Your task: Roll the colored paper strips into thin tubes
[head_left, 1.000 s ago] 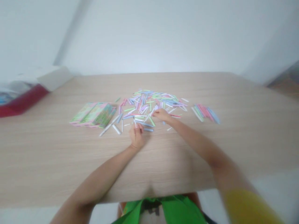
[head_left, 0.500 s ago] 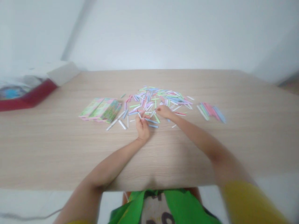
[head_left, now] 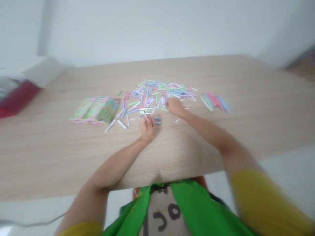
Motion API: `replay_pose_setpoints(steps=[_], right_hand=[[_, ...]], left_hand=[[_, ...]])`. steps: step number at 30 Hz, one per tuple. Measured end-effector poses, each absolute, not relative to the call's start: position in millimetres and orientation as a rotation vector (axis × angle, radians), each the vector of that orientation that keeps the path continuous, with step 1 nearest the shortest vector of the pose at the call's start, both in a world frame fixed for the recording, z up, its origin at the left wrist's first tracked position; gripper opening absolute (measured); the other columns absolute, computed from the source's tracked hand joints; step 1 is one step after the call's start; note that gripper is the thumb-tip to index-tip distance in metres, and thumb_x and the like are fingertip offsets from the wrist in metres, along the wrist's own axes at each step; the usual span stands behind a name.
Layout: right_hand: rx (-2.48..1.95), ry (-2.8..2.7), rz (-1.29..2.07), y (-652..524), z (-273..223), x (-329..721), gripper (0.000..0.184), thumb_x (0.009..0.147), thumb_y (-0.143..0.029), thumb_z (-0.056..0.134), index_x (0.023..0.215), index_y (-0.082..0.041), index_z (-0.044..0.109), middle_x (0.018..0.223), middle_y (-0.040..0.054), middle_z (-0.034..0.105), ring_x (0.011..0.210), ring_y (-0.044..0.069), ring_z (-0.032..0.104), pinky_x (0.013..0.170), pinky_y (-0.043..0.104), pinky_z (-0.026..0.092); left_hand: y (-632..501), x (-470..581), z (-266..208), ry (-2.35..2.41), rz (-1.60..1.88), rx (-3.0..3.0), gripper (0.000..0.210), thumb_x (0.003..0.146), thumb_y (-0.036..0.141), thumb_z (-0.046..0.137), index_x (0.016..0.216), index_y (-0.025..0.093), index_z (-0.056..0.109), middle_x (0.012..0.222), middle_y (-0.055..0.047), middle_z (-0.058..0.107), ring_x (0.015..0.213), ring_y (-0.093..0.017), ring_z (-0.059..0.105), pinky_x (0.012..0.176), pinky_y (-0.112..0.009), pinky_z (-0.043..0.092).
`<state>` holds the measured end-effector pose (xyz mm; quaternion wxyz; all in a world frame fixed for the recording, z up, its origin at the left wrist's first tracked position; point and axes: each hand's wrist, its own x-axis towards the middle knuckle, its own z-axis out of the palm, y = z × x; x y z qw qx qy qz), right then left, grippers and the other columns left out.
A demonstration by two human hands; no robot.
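My left hand (head_left: pixel 147 127) is closed around a thin white stick of chalk (head_left: pixel 145 113), which points up and away from me. My right hand (head_left: pixel 174 106) is at the near side of a loose pile of pastel chalk sticks (head_left: pixel 147 93). Its fingers are curled together over the sticks, and whatever they hold is hidden. The pile mixes white, pink, blue, green and purple sticks. Close by my left hand lie two blue sticks (head_left: pixel 157 123).
Green and pink boxes (head_left: pixel 92 109) stand at the left of the pile. A row of sorted chalk (head_left: pixel 215 101) lies at the right. A white pen-like stick (head_left: pixel 114 121) is near the boxes. A red-and-white box (head_left: pixel 19 95) sits at the table's (head_left: pixel 187 147) far left.
The view has shifted and tilted slightly. My right hand has moved away from my left, rightward over the pile. My left hand still holds the white stick.
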<state>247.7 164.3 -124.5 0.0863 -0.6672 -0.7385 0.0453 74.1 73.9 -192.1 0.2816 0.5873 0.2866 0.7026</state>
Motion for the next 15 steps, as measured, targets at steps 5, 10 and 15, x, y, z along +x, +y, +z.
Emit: replay_pose_setpoints(steps=[5, 10, 15], right_hand=[[-1.957, -2.194, 0.159, 178, -113, 284, 0.029, 0.092, -0.021, 0.051, 0.103, -0.014, 0.077, 0.106, 0.0128, 0.078, 0.103, 0.024, 0.07, 0.087, 0.029, 0.049], [-1.87, -2.067, 0.243, 190, -109, 327, 0.027, 0.088, -0.022, 0.057, 0.103, -0.013, 0.078, 0.108, 0.0129, 0.077, 0.101, 0.024, 0.069, 0.089, 0.031, 0.049], [-1.874, -1.961, 0.283, 194, -105, 363, 0.026, 0.086, -0.024, 0.063, 0.101, -0.011, 0.079, 0.103, 0.0131, 0.078, 0.096, 0.023, 0.069, 0.085, 0.031, 0.049]], left_hand=[[76, 73, -192, 0.805, 1.855, 1.54, 0.04, 0.1, 0.054, 0.045, 0.081, 0.02, 0.053, 0.056, 0.005, 0.043, 0.05, -0.01, 0.038, 0.054, -0.025, 0.033], [80, 74, -193, 0.848, 1.84, 1.407, 0.045, 0.095, 0.06, 0.049, 0.074, 0.02, 0.05, 0.053, 0.006, 0.037, 0.047, -0.01, 0.033, 0.05, -0.025, 0.028], [81, 73, -193, 0.82, 1.845, 1.407, 0.052, 0.094, 0.061, 0.051, 0.062, 0.02, 0.044, 0.051, 0.005, 0.032, 0.047, -0.01, 0.03, 0.048, -0.026, 0.023]])
